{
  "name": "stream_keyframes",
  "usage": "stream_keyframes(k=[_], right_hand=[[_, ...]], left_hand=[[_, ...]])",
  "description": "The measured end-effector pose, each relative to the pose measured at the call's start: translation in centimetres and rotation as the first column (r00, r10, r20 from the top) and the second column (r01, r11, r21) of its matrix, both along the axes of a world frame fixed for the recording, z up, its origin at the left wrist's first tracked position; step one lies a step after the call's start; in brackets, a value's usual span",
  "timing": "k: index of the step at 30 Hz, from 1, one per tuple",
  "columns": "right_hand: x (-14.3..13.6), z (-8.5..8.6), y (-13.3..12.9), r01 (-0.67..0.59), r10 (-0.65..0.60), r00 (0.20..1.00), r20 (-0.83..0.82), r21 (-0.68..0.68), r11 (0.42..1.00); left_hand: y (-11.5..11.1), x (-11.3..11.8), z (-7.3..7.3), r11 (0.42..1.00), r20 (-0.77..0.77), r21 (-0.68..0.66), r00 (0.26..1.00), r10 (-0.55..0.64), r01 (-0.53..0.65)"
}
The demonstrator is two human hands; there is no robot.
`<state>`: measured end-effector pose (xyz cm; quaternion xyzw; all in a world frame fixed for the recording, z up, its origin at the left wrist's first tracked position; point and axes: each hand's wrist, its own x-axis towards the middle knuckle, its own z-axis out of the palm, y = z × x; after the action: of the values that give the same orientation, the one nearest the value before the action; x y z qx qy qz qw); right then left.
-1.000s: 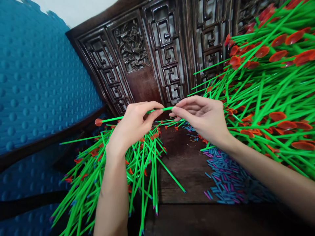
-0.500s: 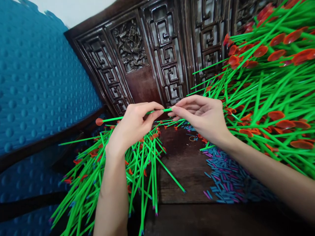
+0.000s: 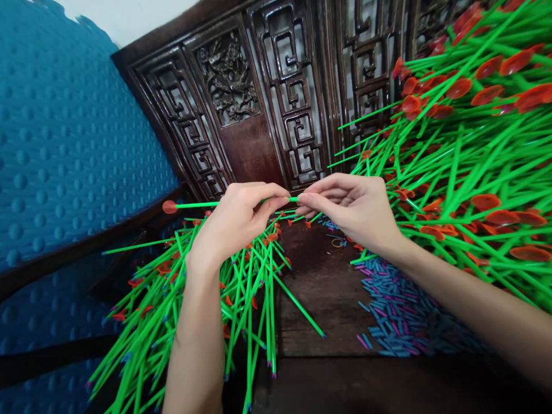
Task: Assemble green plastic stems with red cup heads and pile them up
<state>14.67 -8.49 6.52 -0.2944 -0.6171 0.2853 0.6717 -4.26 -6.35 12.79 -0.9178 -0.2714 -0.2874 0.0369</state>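
A green stick (image 3: 197, 204) with a red disc at its left end lies level across the middle of the view. My left hand (image 3: 245, 215) pinches it near its right end. The fingertips of my right hand (image 3: 351, 207) are closed on that right end, where any small part is hidden. Below my left hand spreads a pile of green sticks (image 3: 254, 287), several with blue or purple tips. Small blue and purple tubes (image 3: 397, 310) lie heaped below my right forearm.
A large heap of green sticks with red discs (image 3: 474, 149) fills the right side. Behind stands a carved dark wooden backrest (image 3: 252, 149) above a wooden seat (image 3: 319, 310). A blue bumpy mat (image 3: 64, 132) is at the left. A thin ring (image 3: 337, 243) lies near the tubes.
Both hands have come slightly closer together, with less of the stick showing between them. The red disc end has moved a little left and up.
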Motion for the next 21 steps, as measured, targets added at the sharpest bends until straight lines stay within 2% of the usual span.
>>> stream_keyframes(k=[4, 10, 17, 21], right_hand=[[-0.16, 0.09, -0.04, -0.022, 0.023, 0.999, -0.046, 0.004, 1.0], [-0.34, 0.42, -0.21, -0.076, 0.077, 0.989, -0.126, 0.012, 0.997], [-0.4, 0.31, -0.33, -0.033, 0.032, 0.997, -0.072, -0.015, 0.999], [-0.35, 0.47, -0.55, -0.019, 0.02, 0.998, -0.053, 0.018, 1.0]], left_hand=[[-0.27, 0.3, 0.14, 0.999, -0.021, -0.034, 1.0, 0.015, -0.016], [-0.48, 0.25, 0.27, 0.999, 0.043, -0.048, 0.999, 0.017, -0.015], [-0.51, 0.13, 0.24, 1.0, 0.033, -0.027, 0.999, 0.017, -0.016], [-0.63, 0.11, 0.37, 0.999, 0.031, -0.03, 0.999, 0.012, -0.011]])
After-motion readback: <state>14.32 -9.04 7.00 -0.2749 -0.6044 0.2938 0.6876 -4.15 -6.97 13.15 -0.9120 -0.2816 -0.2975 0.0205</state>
